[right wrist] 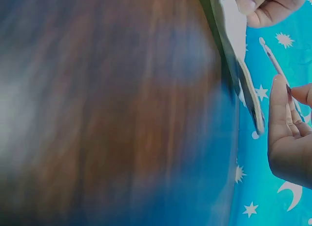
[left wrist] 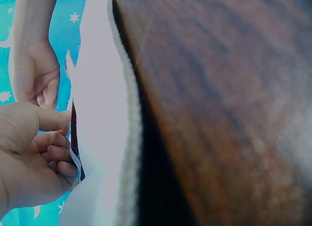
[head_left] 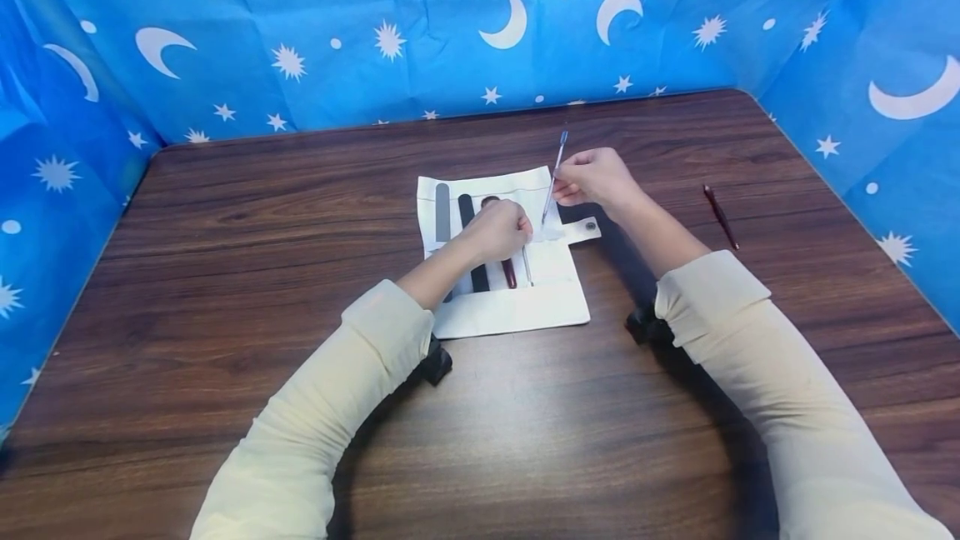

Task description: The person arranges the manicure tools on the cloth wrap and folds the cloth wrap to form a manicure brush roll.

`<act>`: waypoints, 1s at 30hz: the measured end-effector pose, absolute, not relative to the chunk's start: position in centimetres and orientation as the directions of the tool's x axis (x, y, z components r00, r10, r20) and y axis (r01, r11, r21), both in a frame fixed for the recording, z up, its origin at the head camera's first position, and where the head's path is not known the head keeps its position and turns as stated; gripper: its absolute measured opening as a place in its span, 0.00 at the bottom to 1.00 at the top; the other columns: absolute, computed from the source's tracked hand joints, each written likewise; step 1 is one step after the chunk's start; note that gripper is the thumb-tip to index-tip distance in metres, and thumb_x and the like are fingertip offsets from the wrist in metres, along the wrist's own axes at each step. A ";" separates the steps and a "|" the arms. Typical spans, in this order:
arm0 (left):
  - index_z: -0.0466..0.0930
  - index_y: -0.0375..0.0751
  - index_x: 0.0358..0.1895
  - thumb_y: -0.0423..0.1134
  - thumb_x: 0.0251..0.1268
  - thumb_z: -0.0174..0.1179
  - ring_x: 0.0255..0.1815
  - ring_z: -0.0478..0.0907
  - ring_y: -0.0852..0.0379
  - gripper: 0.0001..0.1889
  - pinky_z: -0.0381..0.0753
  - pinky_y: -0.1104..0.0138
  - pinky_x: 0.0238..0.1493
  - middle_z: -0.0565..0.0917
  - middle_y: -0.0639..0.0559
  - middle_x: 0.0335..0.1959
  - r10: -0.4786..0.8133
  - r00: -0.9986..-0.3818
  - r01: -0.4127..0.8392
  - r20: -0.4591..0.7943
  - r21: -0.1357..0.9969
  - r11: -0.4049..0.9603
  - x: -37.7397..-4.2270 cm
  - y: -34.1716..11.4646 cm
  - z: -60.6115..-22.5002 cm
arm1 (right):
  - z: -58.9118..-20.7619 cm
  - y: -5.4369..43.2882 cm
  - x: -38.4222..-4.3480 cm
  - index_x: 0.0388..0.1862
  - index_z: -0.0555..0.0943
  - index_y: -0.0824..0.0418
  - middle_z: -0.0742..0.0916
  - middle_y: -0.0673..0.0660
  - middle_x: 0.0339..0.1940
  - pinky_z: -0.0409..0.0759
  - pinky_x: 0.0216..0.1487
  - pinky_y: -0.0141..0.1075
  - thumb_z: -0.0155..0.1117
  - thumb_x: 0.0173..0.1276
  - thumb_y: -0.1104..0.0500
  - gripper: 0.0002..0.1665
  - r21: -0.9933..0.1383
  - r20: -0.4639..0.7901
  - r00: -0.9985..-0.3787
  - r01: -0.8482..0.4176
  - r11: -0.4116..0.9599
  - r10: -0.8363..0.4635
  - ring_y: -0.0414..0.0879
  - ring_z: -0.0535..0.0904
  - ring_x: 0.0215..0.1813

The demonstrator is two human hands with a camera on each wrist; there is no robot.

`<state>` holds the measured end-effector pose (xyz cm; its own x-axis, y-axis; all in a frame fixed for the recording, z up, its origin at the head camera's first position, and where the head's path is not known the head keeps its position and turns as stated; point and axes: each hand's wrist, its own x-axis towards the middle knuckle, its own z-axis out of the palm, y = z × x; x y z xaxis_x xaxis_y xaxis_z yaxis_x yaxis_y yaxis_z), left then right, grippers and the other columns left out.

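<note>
- Near the middle of a dark wooden counter [head_left: 247,273], a white pouch [head_left: 510,312] lies spread flat, its short strap [head_left: 579,230] with a dark snap [head_left: 591,226] sticking out to the right.
- Across the pouch, the left hand [head_left: 497,230] reaches with curled fingers, its thumb and fingers pinching the edge of a pocket.
- Above the pouch's right side, the right hand [head_left: 596,175] pinches a slim stick [head_left: 549,197] with a blue upper end, held tilted; the right wrist view shows it apart from the pouch.
- Side by side in the pouch are a grey strip [head_left: 442,215], a black strip [head_left: 480,280], a red-brown tool [head_left: 510,273] and a thin pale rod [head_left: 528,265].
- Well to the right, a dark red stick [head_left: 722,217] lies alone.
- Behind, a blue curtain [head_left: 450,7] shows white moons and stars.
</note>
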<state>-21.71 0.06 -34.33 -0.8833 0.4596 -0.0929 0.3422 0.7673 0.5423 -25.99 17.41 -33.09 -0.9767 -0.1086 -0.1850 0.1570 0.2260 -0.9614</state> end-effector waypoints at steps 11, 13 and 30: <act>0.82 0.36 0.34 0.30 0.62 0.54 0.28 0.73 0.57 0.06 0.68 0.72 0.30 0.81 0.50 0.29 0.462 -0.882 0.331 -0.097 0.571 0.752 -21.6 0.0 -34.3 | -33.6 16.0 -25.9 0.38 0.75 0.76 0.82 0.55 0.19 0.79 0.26 0.31 0.51 0.63 0.68 0.11 -0.927 -0.252 -0.956 0.194 0.321 -0.149 0.40 0.79 0.19; 0.82 0.36 0.33 0.30 0.62 0.53 0.28 0.73 0.57 0.07 0.68 0.72 0.30 0.81 0.50 0.29 0.461 -0.882 0.330 -0.097 0.571 0.752 -21.6 0.0 -34.3 | -33.7 16.1 -25.7 0.36 0.75 0.75 0.81 0.55 0.18 0.77 0.23 0.29 0.51 0.62 0.68 0.09 -0.915 -0.278 -0.945 0.206 0.346 -0.172 0.39 0.77 0.17; 0.82 0.37 0.29 0.29 0.60 0.54 0.26 0.73 0.58 0.08 0.69 0.72 0.29 0.80 0.51 0.24 0.447 -0.892 0.334 -0.067 0.569 0.751 -21.5 -0.1 -34.0 | -33.3 16.0 -24.4 0.33 0.78 0.74 0.80 0.54 0.17 0.69 0.19 0.26 0.54 0.58 0.69 0.08 -0.844 -0.386 -0.868 0.195 0.499 -0.313 0.38 0.71 0.16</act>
<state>-21.53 -0.05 -33.97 -0.8918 0.4474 -0.0672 0.3340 0.7513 0.5692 -24.44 15.96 -33.30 -0.8680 -0.3128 -0.3856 0.1955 0.4986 -0.8445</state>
